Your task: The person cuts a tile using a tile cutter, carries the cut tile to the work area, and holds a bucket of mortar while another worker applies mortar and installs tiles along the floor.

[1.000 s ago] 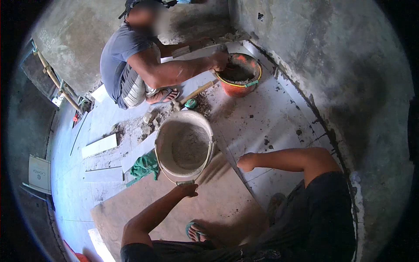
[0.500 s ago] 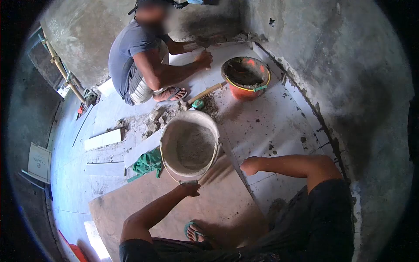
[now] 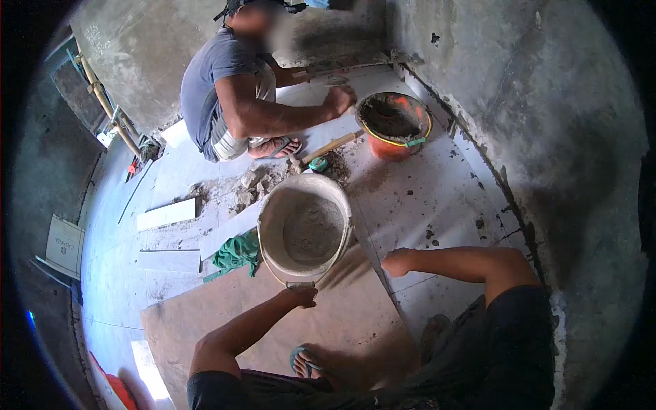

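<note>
My left hand (image 3: pixel 301 296) is closed around the grip of the wire handle on a pale, mortar-stained bucket (image 3: pixel 268 236). The bucket is tipped toward me, and dry-looking grey powder or mix (image 3: pixel 314 232) lies inside. My right hand (image 3: pixel 398 262) is a loose fist to the right of the bucket, apart from it, with nothing showing between the fingers. A brown board (image 3: pixel 225 307) lies beneath the bucket and my foot. A bunched green cloth (image 3: pixel 237 253) lies left of the bucket.
A co-worker (image 3: pixel 225 89) squats beyond the bucket, one hand near an orange bucket (image 3: pixel 389 150) of wet mortar. A wooden-handled hammer (image 3: pixel 331 146), a green round object (image 3: pixel 318 164), rubble (image 3: pixel 249 184) and cut tile strips (image 3: pixel 166 214) lie on the tiled floor. Concrete walls enclose the corner.
The co-worker's nearer hand has moved right, toward the orange bucket. My view has shifted slightly. My left hand stays on the bucket's handle and my right fist is nearly unchanged.
</note>
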{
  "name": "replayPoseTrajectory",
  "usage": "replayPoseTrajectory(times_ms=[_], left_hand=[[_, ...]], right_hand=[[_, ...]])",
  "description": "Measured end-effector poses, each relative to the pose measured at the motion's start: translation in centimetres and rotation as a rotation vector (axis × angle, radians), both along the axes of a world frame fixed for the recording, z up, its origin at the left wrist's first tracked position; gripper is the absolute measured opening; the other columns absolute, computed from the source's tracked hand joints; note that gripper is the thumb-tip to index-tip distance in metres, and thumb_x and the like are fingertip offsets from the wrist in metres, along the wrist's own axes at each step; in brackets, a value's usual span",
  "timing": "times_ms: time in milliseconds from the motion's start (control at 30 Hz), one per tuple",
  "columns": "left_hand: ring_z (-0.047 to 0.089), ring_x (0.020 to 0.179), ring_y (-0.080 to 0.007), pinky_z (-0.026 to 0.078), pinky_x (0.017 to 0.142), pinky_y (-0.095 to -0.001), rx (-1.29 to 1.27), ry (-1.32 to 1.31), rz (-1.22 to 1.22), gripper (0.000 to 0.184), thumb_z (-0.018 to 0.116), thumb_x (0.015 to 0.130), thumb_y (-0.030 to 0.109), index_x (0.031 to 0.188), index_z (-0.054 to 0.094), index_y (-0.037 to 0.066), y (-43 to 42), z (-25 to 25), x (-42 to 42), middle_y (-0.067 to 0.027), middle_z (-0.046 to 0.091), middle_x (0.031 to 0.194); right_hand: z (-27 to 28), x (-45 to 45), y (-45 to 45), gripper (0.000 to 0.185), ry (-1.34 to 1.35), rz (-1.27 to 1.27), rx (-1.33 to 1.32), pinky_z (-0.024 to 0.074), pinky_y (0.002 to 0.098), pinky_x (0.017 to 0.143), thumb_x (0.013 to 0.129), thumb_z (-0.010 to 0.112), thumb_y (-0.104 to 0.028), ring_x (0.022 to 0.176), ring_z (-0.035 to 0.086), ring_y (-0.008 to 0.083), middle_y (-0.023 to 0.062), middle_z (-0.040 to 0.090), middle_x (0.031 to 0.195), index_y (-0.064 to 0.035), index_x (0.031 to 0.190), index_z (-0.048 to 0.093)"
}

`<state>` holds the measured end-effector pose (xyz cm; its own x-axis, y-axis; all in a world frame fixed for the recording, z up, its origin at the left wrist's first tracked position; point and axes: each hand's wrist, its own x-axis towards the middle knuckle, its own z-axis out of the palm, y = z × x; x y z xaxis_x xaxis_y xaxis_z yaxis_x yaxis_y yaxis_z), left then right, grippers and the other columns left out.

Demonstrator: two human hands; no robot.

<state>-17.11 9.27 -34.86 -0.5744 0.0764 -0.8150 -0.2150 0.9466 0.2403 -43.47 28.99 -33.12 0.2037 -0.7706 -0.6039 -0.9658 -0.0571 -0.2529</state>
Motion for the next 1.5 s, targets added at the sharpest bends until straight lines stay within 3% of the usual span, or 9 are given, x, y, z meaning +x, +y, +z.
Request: replayPoseTrajectory(times_ms=[167,433,667,767,833,933,1167,1233,1500], left_hand=[[0.053,0.081,-0.0316,0.042,0.067,-0.046,0.001,0.087,-0.026,0.04,0.051,0.077,0.041,0.096,0.046,0.006,-0.4,-0.9,0.6,-0.0152,0.055,0.082],[0.055,0.063,-0.0283,0.041,0.056,-0.043,0.029,0.322,-0.079,0.031,0.058,0.071,0.031,0.081,0.049,0.003,-0.3,-1.2,1.1,-0.0129,0.055,0.068],[0.055,0.063,-0.0274,0.042,0.058,-0.0419,0.034,0.194,-0.02,0.033,0.058,0.071,0.032,0.084,0.05,0.003,-0.4,-1.1,0.8,-0.0118,0.055,0.064],[0.055,0.066,-0.0278,0.042,0.059,-0.0421,0.024,0.197,0.008,0.033,0.059,0.071,0.033,0.083,0.05,0.003,-0.5,-1.5,0.8,-0.0129,0.055,0.068],[0.05,0.095,-0.035,0.041,0.077,-0.0487,-0.031,0.031,-0.02,0.047,0.051,0.077,0.044,0.106,0.046,0.007,-0.5,-1.6,0.6,-0.0178,0.053,0.098],[0.055,0.072,-0.0284,0.042,0.06,-0.0427,-0.004,0.185,-0.024,0.034,0.058,0.071,0.033,0.086,0.049,0.003,-0.6,-1.7,0.9,-0.0153,0.055,0.079],[0.055,0.07,-0.0288,0.042,0.058,-0.0424,0.007,0.107,0.035,0.035,0.058,0.072,0.032,0.089,0.047,0.004,-0.3,-0.5,0.4,-0.0142,0.055,0.075],[0.052,0.088,-0.0349,0.044,0.07,-0.0472,-0.002,0.027,-0.006,0.044,0.051,0.077,0.043,0.101,0.047,0.006,-0.5,-0.6,0.4,-0.0195,0.053,0.093],[0.055,0.076,-0.0305,0.043,0.063,-0.043,-0.031,0.156,-0.004,0.036,0.059,0.072,0.033,0.087,0.051,0.002,0.0,-0.1,0.5,-0.0154,0.056,0.079]], right_hand=[[-0.4,-0.2,0.0,0.022,-0.018,0.007,0.009,0.046,0.0427,0.068,0.065,0.048,-0.01,0.081,0.057,0.0334,0.0203,0.059,0.083,0.003,0.08,0.058],[0.9,0.2,0.1,0.023,0.021,0.031,0.01,0.0457,0.0417,0.07,0.066,0.047,-0.012,0.083,0.057,0.0332,0.0197,0.059,0.083,0.0015,0.08,0.058],[0.7,0.4,-0.1,0.025,0.033,0.029,0.001,0.0461,0.0415,0.069,0.062,0.049,-0.007,0.083,0.057,0.0325,0.0195,0.059,0.085,0.0024,0.083,0.06],[-0.4,0.1,-0.1,0.026,0.024,0.027,-0.001,0.0462,0.0415,0.069,0.062,0.049,-0.007,0.083,0.057,0.0327,0.0198,0.059,0.085,0.0026,0.083,0.06],[-0.6,0.0,0.0,0.025,0.006,0.024,-0.018,0.0462,0.0415,0.069,0.063,0.049,-0.007,0.083,0.057,0.0327,0.02,0.059,0.085,0.0027,0.083,0.06],[-0.2,-0.1,0.0,0.025,0.004,0.02,-0.008,0.0463,0.0417,0.068,0.063,0.049,-0.008,0.082,0.057,0.0328,0.0206,0.059,0.084,0.0031,0.083,0.06],[1.6,0.3,0.0,0.022,0.036,0.047,0.026,0.0461,0.0427,0.07,0.068,0.046,-0.01,0.085,0.057,0.0315,0.0189,0.058,0.086,0.0017,0.082,0.057],[1.7,0.3,-0.1,0.022,0.037,0.055,0.018,0.0462,0.043,0.07,0.068,0.046,-0.01,0.086,0.057,0.0315,0.0187,0.058,0.087,0.0017,0.083,0.057],[0.7,0.3,0.0,0.026,-0.022,0.017,-0.054,0.0462,0.0437,0.066,0.06,0.05,-0.007,0.08,0.058,0.0344,0.0212,0.059,0.082,0.0039,0.083,0.059]])
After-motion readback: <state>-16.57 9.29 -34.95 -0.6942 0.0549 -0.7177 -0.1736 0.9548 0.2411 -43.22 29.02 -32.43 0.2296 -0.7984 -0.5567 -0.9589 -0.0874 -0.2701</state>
